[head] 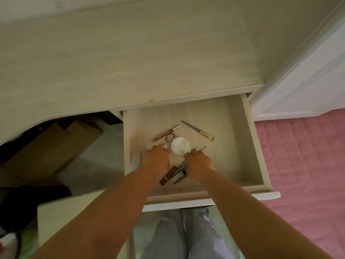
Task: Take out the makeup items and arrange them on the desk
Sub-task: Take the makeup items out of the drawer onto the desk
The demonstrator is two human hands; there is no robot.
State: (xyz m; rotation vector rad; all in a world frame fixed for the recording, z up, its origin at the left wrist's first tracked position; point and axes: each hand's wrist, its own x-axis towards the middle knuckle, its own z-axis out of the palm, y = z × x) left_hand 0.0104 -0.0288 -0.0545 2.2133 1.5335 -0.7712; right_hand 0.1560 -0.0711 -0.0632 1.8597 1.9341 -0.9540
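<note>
Both hands in the open drawer (pixel 255 146), desk (pixel 130 62) top bare. Left hand (pixel 157 156) pinches a small white item; right hand (pixel 200 159) grips thin sticks by the mirror (pixel 180 146). Mirror – light, fragile, slick; take it by the rim or ring. Brush (pixel 197 130), tube (pixel 164 134) – light, rigid, grab mid-shaft.

The bench (pixel 130 53) and drawer (pixel 255 146) are pale cream with faint wood grain. Inside lie a red tube (pixel 164 135) with white lettering, a silver round mirror (pixel 180 146), a grey-handled brush (pixel 196 130) with gold ferrule and a brown tube (pixel 168 175). The floor covering (pixel 308 174) is pink and quilted; the box (pixel 50 146) is brown.
</note>
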